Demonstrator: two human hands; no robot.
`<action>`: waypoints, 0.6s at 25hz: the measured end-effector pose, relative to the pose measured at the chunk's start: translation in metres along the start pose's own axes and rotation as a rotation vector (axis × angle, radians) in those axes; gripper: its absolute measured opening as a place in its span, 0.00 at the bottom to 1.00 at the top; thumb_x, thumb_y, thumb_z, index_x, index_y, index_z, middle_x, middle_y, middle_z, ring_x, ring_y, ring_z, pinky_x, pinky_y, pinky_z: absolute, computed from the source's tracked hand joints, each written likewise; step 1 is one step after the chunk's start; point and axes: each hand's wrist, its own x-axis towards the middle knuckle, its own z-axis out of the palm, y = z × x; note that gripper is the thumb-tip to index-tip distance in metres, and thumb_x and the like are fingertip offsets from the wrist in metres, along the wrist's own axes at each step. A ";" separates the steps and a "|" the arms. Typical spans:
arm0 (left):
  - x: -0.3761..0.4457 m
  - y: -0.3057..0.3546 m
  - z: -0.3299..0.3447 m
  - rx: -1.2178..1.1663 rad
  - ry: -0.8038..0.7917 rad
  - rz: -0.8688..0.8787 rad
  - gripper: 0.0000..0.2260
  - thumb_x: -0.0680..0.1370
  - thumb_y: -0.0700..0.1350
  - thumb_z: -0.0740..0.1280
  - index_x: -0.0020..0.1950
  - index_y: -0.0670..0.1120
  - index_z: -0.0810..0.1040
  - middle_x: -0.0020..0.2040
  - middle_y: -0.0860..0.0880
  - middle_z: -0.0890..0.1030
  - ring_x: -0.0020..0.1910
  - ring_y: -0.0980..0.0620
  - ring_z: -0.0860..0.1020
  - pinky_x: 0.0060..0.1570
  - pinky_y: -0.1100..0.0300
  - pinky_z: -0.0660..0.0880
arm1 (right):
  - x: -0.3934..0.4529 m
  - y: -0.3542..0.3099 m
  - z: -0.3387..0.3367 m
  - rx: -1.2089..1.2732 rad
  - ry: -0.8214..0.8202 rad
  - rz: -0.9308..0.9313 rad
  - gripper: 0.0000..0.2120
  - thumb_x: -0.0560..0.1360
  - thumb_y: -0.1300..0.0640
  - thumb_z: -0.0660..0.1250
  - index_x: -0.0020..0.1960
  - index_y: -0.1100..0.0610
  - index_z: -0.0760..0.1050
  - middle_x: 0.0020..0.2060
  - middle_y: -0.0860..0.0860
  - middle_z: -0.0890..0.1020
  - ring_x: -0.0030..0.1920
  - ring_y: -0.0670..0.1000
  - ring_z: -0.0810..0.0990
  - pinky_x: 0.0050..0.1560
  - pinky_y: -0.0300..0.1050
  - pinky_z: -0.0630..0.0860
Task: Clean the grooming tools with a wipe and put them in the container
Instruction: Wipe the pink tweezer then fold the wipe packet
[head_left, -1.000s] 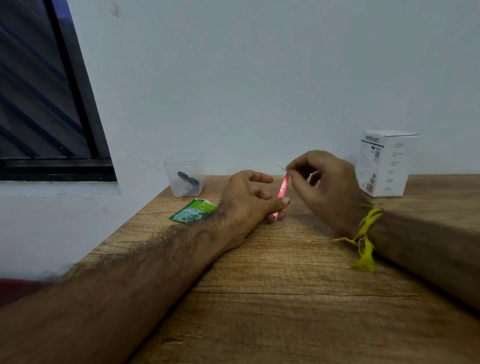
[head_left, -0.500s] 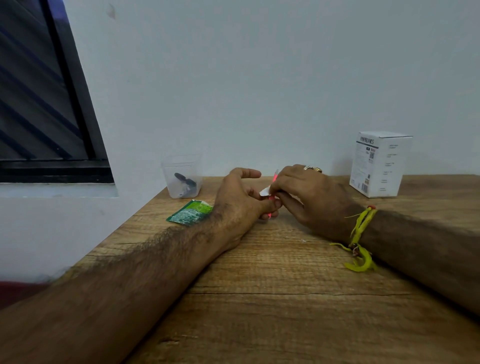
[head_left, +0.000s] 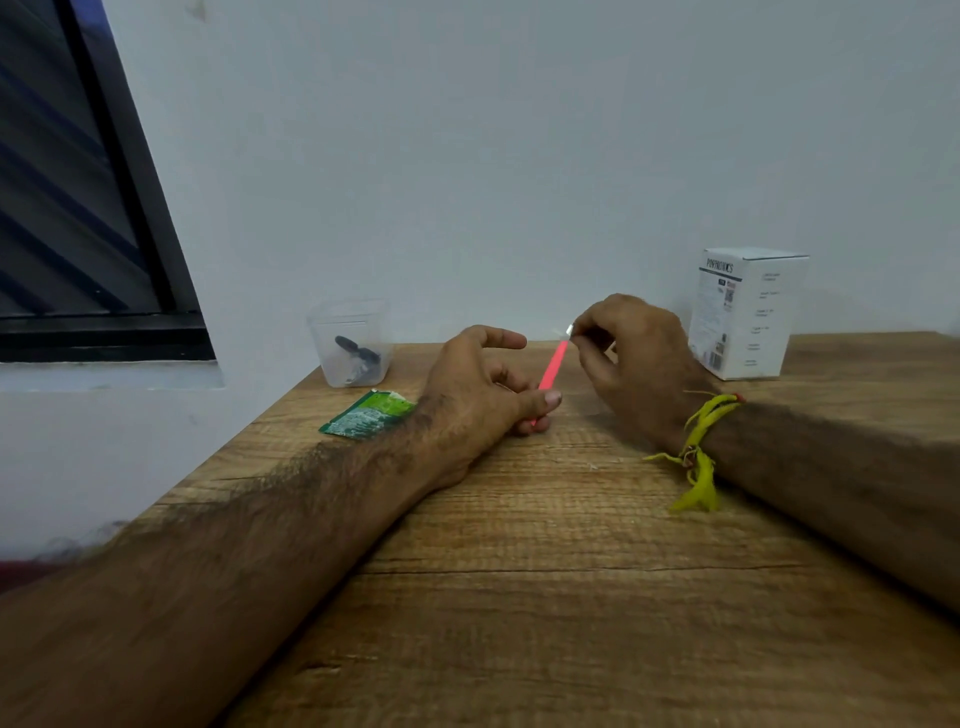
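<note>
- The left hand (head_left: 483, 387) rests on the wooden counter (head_left: 545, 597) near the middle of the scene, its thumb and lower fingers (head_left: 545, 399) pinching the near end of a slim pink grooming tool (head_left: 553, 364).
- The left index finger sticks out straight above the tool and touches nothing.
- The tool slants up and to the far right from that grip, its far end off the counter.
- The right hand (head_left: 631, 358) is just to the right of the left one, fingers curled and pinched at the tool's far tip, where a small pale scrap (head_left: 569, 330) shows; it looks like a wipe, but it is too small and blurred to tell for sure.
- A yellow-green thread band (head_left: 698, 447) circles the right wrist, with loose ends hanging down to the counter.
- A clear plastic container (head_left: 350, 340) stands upright at the far left corner of the counter, close to the wall, well apart from both hands; dark tools (head_left: 358, 356) already lie inside it.
- A green sachet (head_left: 369, 414) lies flat on the counter just in front of the container, beside the left wrist.
- A white printed box (head_left: 745, 312) stands upright at the far right, just behind the right hand.
- A dark-framed window (head_left: 88, 208) fills the far left, above a pale ledge.
</note>
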 end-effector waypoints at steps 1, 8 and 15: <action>0.000 0.000 0.000 0.004 -0.015 0.002 0.26 0.69 0.33 0.79 0.62 0.43 0.73 0.40 0.38 0.85 0.31 0.49 0.84 0.31 0.63 0.80 | 0.001 0.004 0.000 0.022 0.054 0.079 0.03 0.74 0.63 0.68 0.45 0.58 0.80 0.40 0.51 0.81 0.41 0.50 0.78 0.46 0.52 0.77; 0.004 -0.007 -0.001 -0.022 0.028 0.005 0.14 0.71 0.32 0.77 0.53 0.38 0.78 0.33 0.43 0.84 0.28 0.52 0.82 0.27 0.64 0.78 | 0.001 0.001 0.002 0.066 0.050 0.184 0.02 0.72 0.61 0.69 0.43 0.56 0.80 0.38 0.48 0.81 0.39 0.47 0.78 0.43 0.47 0.78; 0.007 -0.008 0.000 0.019 0.078 0.009 0.12 0.73 0.31 0.75 0.53 0.40 0.78 0.35 0.44 0.83 0.31 0.50 0.83 0.30 0.63 0.79 | 0.004 -0.004 0.002 0.084 -0.062 0.269 0.02 0.74 0.59 0.68 0.45 0.56 0.80 0.39 0.48 0.81 0.42 0.48 0.78 0.46 0.45 0.77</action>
